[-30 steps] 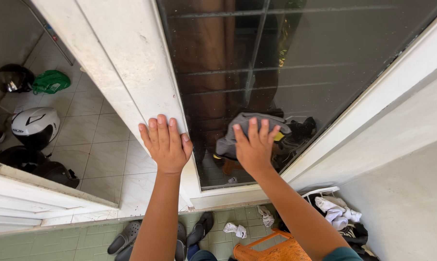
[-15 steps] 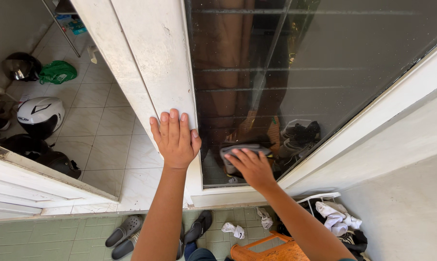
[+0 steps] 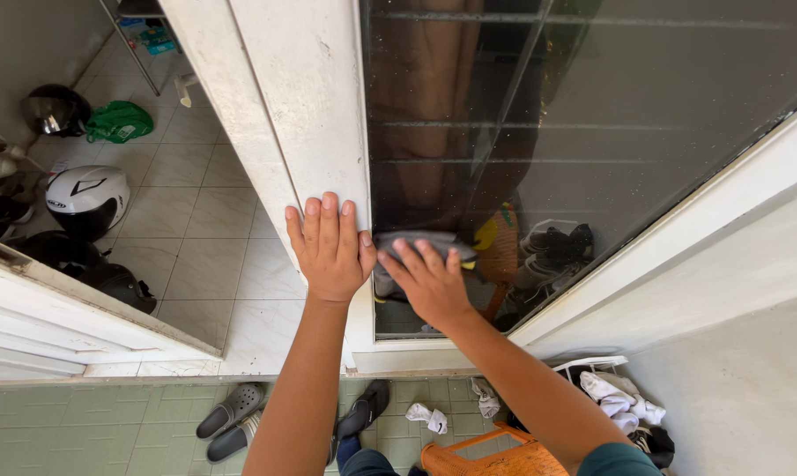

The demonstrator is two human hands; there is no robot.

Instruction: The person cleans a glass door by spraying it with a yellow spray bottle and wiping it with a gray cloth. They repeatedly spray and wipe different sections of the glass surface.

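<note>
My left hand lies flat, fingers together, on the white frame of a glass door. My right hand presses a grey cloth against the dark glass pane, low down and right beside the frame. The cloth shows above and to the left of my fingers. The glass reflects my arm, shoes and an orange object.
Inside, on the tiled floor at left, are a white helmet, a black helmet and a green bag. Below lie grey sandals, black shoes, white socks, an orange stool and a basket of shoes.
My right hand has slid the cloth leftward and down the glass, from about mid-pane to right beside the frame. My left hand stays flat on the frame.
</note>
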